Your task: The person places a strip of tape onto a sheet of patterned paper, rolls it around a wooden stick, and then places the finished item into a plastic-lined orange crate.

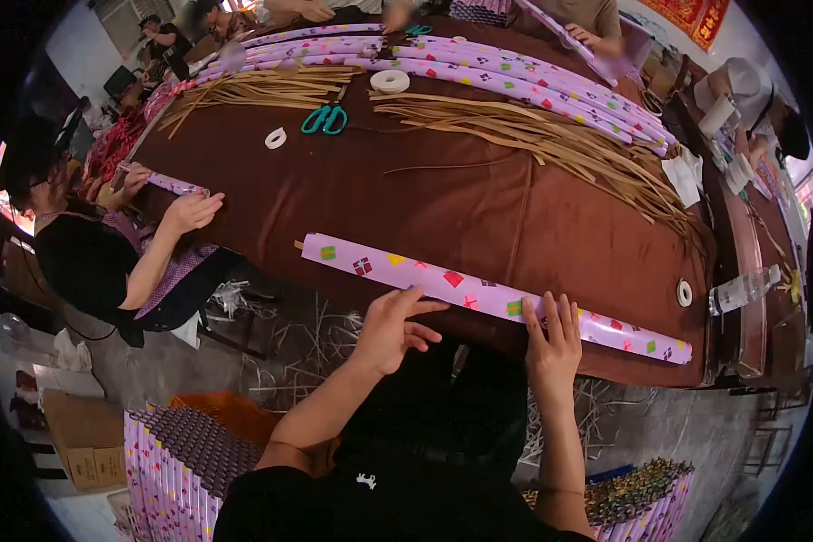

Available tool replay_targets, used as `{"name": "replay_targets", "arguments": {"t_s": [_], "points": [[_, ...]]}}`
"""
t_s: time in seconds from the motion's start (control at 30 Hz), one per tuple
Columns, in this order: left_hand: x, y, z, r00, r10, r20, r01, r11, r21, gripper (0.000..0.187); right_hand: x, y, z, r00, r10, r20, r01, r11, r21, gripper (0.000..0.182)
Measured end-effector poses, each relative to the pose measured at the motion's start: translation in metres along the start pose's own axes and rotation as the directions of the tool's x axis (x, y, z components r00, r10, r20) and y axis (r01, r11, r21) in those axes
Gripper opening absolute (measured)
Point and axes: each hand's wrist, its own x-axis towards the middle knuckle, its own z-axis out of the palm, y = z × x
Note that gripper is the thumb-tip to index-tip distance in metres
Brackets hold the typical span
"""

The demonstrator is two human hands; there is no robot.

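A pink-purple roll of gift-patterned wrapping paper (443,284) lies slantwise along the near edge of the brown-covered table (379,199). A bit of brown strip pokes out of its left end. My left hand (393,330) is at the roll's near edge, left of its middle, with the index finger reaching under that edge and the other fingers apart. Stretched flat over the right half of the roll, the fingers of my right hand (553,341) press on its top.
Brown strips (515,126) lie in bundles across the table, with more patterned rolls (515,77) behind. Teal scissors (324,117), white tape rolls (389,81) and a clear bottle (743,291) are around. At left a person (90,226) holds another roll. Finished-looking rolls (167,470) stand bundled below.
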Motion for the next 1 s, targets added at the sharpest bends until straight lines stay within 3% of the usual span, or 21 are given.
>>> {"name": "replay_targets", "arguments": {"t_s": [0.27,0.67,0.87,0.93,1.0], "points": [[0.006,-0.001,0.009,0.997,-0.077,0.031,0.075,0.996,0.052,0.045,0.001,0.001,0.002,1.000,-0.005,-0.003,0.005,1.000,-0.004,0.053],[0.010,-0.005,0.011,1.000,-0.018,0.019,0.015,0.988,0.152,0.032,0.005,0.002,0.001,1.000,0.006,0.019,-0.006,1.000,0.017,0.052],[-0.002,0.003,0.013,0.988,-0.150,0.030,0.151,0.988,-0.020,0.029,0.007,0.007,0.005,1.000,0.005,0.007,-0.005,1.000,0.030,0.051],[-0.012,0.001,0.010,0.974,-0.220,0.049,0.226,0.945,-0.237,0.038,0.009,0.007,0.004,1.000,0.010,-0.001,-0.010,0.999,0.045,0.050],[-0.020,-0.004,0.002,0.990,-0.116,0.075,0.131,0.959,-0.252,0.037,0.011,0.007,0.003,1.000,0.012,-0.008,-0.011,0.998,0.064,0.050]]}}
